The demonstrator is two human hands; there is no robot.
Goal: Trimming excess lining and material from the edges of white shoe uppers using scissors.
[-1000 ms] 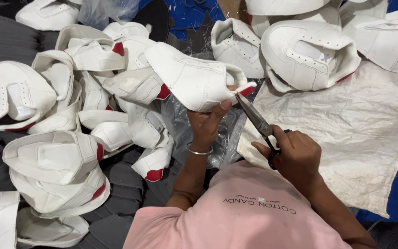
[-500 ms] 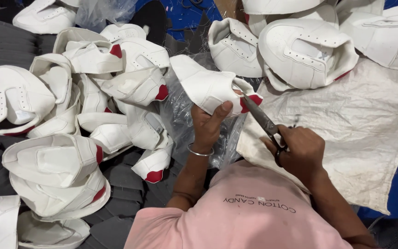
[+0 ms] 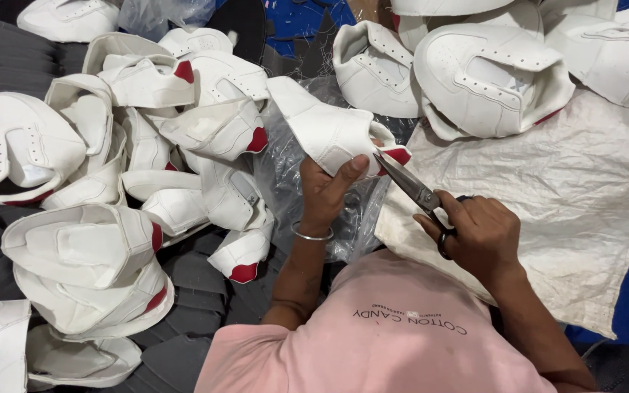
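My left hand grips a white shoe upper with a red heel patch, thumb pressed on its lower edge. My right hand holds a pair of metal scissors by the dark handles. The blades point up-left, their tip touching the upper's edge next to the red patch. A thin bangle circles my left wrist.
A heap of white shoe uppers with red patches lies at left on dark ribbed matting. More white uppers sit at the top right. A white woven sack spreads to the right, and clear plastic lies under my left hand.
The upper has shifted down and right in my left hand and turned slightly. The scissors have followed it, the blades staying at its edge near the red patch.
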